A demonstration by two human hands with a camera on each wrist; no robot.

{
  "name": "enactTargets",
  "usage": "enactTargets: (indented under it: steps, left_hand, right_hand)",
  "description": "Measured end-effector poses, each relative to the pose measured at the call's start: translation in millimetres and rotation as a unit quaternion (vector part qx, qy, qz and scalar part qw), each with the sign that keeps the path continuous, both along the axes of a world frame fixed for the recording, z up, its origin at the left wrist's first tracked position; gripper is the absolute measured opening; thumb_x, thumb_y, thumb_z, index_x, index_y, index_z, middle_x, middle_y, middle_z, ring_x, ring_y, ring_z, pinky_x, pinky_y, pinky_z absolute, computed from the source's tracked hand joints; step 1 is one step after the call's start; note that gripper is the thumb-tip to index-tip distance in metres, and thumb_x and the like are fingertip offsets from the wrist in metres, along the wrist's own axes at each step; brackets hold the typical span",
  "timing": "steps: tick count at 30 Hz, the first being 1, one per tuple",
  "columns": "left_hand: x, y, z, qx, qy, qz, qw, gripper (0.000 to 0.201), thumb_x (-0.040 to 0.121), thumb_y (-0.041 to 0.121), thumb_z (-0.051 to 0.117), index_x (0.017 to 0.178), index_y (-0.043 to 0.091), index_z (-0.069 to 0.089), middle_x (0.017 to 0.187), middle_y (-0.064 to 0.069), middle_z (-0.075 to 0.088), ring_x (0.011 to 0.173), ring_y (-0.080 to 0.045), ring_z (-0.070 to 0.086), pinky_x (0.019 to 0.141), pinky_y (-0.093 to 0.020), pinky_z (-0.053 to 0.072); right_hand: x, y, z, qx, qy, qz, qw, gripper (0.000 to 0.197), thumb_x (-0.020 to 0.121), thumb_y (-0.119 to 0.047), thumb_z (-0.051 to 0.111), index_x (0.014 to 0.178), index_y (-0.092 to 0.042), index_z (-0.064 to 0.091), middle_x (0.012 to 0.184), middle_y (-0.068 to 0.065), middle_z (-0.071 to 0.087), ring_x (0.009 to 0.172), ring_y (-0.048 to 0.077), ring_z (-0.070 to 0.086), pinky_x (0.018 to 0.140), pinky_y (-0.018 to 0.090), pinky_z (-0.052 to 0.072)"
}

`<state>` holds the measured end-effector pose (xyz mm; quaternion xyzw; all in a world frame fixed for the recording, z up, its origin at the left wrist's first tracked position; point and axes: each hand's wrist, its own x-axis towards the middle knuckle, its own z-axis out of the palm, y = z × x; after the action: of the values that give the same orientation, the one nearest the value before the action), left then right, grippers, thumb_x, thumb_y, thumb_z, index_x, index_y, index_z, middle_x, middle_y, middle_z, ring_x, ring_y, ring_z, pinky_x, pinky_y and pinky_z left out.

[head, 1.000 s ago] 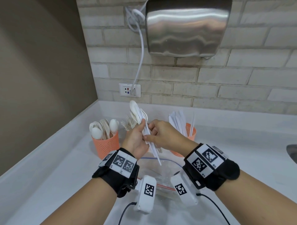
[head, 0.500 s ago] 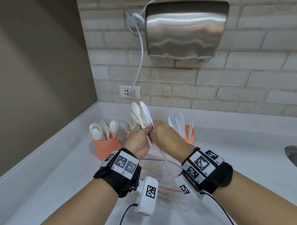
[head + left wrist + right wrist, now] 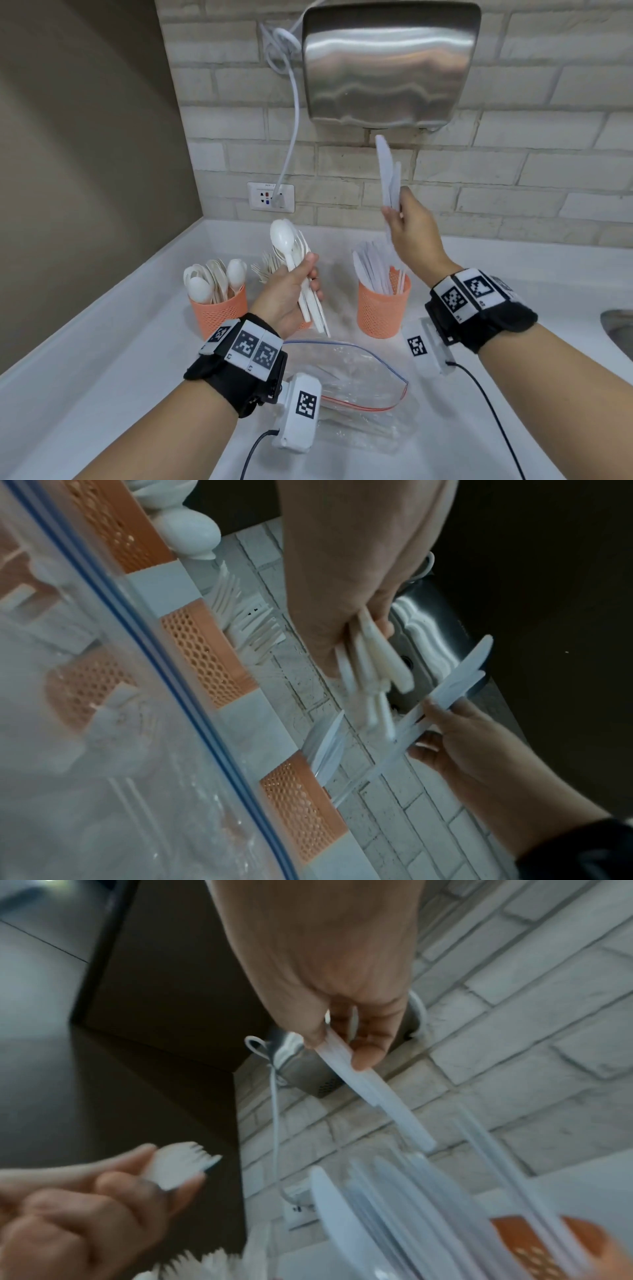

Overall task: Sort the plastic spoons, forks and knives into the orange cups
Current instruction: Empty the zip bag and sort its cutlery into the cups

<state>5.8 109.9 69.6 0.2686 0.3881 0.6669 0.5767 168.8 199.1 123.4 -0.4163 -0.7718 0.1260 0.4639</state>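
Head view: the right hand (image 3: 412, 228) has pulled two knives (image 3: 388, 171) from the left hand (image 3: 286, 294)'s gripped bundle (image 3: 301, 270), pinching them above the knife cup (image 3: 383, 308) for dropping.

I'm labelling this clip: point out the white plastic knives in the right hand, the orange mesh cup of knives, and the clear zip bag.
White plastic knives (image 3: 388, 178): head view, blades.
Orange mesh cup of knives (image 3: 380, 317): head view, front wall.
Clear zip bag (image 3: 356, 377): head view, upper film.

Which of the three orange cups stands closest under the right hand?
The orange cup of knives, rightmost in the row. The right hand holds knives above it; the spoon cup stands far left.
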Motion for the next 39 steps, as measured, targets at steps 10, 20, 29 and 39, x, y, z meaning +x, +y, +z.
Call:
enactTargets:
  steps: [10,20,29,39]
  left_hand:
    - [-2.8,-12.4,2.8,0.022,0.044,-0.109,0.993,0.017,0.095,0.008,0.044,0.104,0.012,0.058,0.071,0.001,0.068,0.059,-0.010,0.065,0.059,-0.025,0.056]
    - [-0.4,-10.6,1.9,0.027,0.025,-0.131,0.991,0.019,0.094,0.003,0.044,0.110,0.009,0.052,0.081,-0.004,0.069,0.057,-0.010,0.061,0.059,-0.027,0.055]
    - [-4.1,-24.1,3.8,0.035,0.044,-0.164,0.985,0.005,0.089,0.006,0.051,0.086,0.010,0.054,0.060,0.000,0.053,0.038,-0.004,0.039,0.042,-0.017,0.036]
    - [-10.9,-32.3,-4.1,0.002,0.116,-0.187,0.975,0.014,0.092,0.001,0.048,0.080,0.008,0.051,0.062,-0.001,0.060,0.039,-0.007,0.042,0.040,-0.019,0.040]
  right_hand:
    - [7.1,27.7,-59.3,-0.266,-0.203,-0.033,0.942,0.014,0.083,0.000,0.051,0.075,-0.006,0.061,0.069,0.003,0.055,0.079,0.026,0.054,0.051,0.018,0.034]
    - [-27.1,-22.0,-5.7,-0.122,-0.018,0.110,0.986,0.014,0.084,-0.010,0.064,0.098,-0.008,0.065,0.068,-0.007,0.053,0.061,0.000,0.050,0.064,0.019,0.040]
    - [-50.6,-35.9,-14.9,-0.377,0.105,0.216,0.894,0.037,0.094,-0.047,0.042,0.086,-0.016,0.061,0.069,-0.002,0.054,0.059,0.010,0.046,0.055,0.023,0.034]
    - [-35.2,-12.1,12.4,-0.206,0.273,0.077,0.937,0.025,0.101,-0.013,0.031,0.081,-0.015,0.046,0.068,0.003,0.047,0.055,0.012,0.048,0.046,0.022,0.038]
